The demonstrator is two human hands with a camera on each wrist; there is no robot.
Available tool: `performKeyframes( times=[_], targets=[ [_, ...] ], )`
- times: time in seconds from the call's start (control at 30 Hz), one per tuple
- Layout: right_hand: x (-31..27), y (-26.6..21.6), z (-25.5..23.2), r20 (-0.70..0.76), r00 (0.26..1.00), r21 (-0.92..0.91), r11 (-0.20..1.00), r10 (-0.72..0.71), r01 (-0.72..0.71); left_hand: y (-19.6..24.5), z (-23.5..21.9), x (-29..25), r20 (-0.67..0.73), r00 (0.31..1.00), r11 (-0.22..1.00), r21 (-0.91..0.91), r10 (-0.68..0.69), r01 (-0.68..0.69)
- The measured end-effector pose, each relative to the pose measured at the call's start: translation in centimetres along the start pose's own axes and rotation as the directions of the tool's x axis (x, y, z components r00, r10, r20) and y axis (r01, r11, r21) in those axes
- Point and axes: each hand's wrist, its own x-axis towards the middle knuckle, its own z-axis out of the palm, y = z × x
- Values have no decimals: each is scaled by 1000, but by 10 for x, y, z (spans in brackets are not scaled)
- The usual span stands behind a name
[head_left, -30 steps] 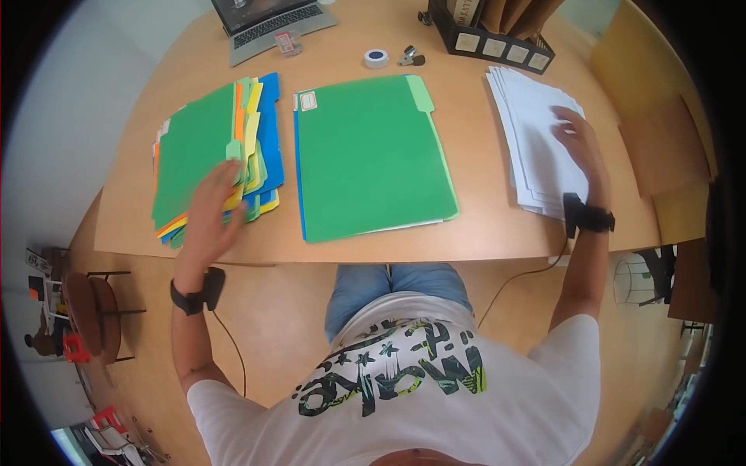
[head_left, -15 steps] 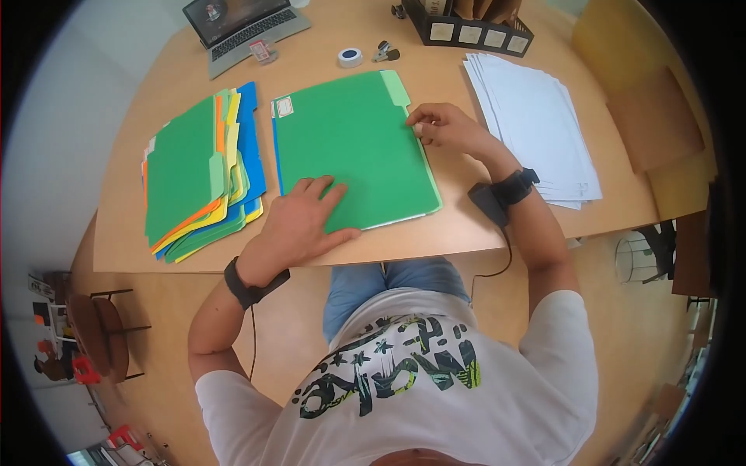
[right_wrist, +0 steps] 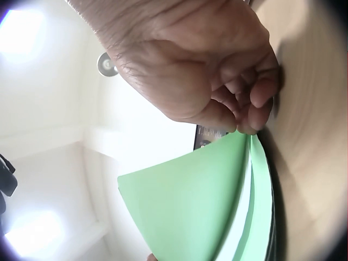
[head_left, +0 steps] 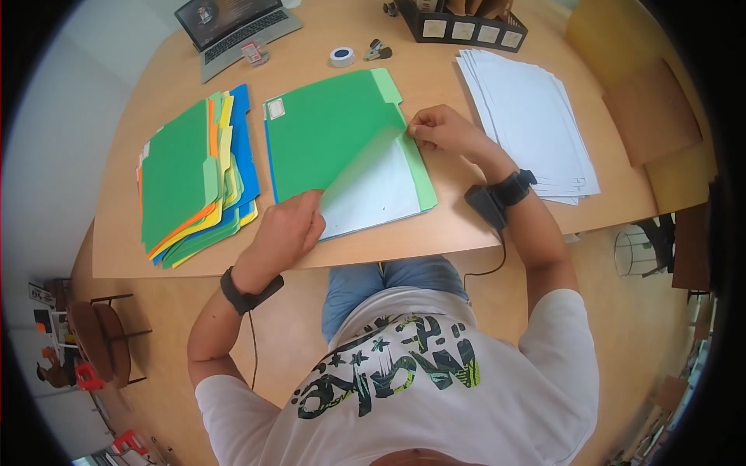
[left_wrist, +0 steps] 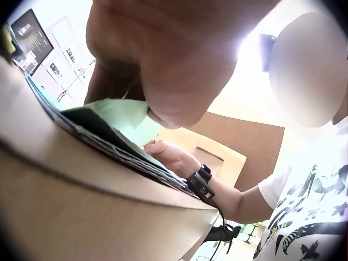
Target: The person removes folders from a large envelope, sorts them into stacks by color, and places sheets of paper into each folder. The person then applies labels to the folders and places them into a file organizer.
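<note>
In the head view a green folder [head_left: 326, 124] lies mid-table with its cover's lower right part lifted, baring white paper [head_left: 377, 194] inside. My left hand [head_left: 289, 229] grips the cover's lower edge with curled fingers. At the folder's right edge, just below the tab, my right hand [head_left: 451, 133] pinches the cover between thumb and fingertips. The right wrist view shows that pinch at the cover's edge [right_wrist: 239, 142], and the pale green inner side bends away from the sheets. A blue folder edge [head_left: 272, 167] peeks out beneath on the left.
Left of it is a stack of green, orange, yellow and blue folders [head_left: 183, 171]. A fanned pile of white papers [head_left: 528, 124] lies to the right. Farther back are a laptop [head_left: 241, 35], a tape roll [head_left: 342, 57], a black clip [head_left: 378, 51] and a black organizer [head_left: 466, 31].
My left hand came from the folder stack onto the green folder and now lifts its cover. My right hand moved from the white papers to the folder's right edge.
</note>
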Motion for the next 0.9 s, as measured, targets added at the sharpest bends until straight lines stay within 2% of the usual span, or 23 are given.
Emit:
performKeyframes(
  times=[0.1,0.2,0.4,0.5,0.6,0.67,0.7,0.8,0.9],
  targets=[
    [1,-5,8,-45,999,-359,933,-18,0,2,-2,-4,-97,987,988,-99,-127,118],
    [-5,-22,21,-125,992,-602,797,-33,-49,1,-8,-8,-32,975,967,-141,-221,214],
    [-9,-37,45,-57,996,-691,723,-68,10,-1,4,-12,-137,987,987,-151,-82,61],
    [-8,-28,48,-63,980,-655,748,-191,104,3,2,-13,-70,990,986,-124,-123,113],
    [0,-15,51,-186,930,-517,837,-316,181,4,2,-13,-79,991,988,-119,-112,102],
    [-2,-17,52,-201,962,-210,967,-186,143,4,2,-13,-80,991,988,-119,-105,95],
    [-3,-18,52,-192,974,-46,993,-120,113,4,2,-13,-81,992,989,-118,-101,92],
    [-3,-20,57,-275,961,210,975,-15,76,2,4,-15,-106,991,991,-115,-82,70],
    [3,-17,48,-71,987,425,899,147,-104,1,4,-15,-100,990,990,-115,-95,83]
  ],
)
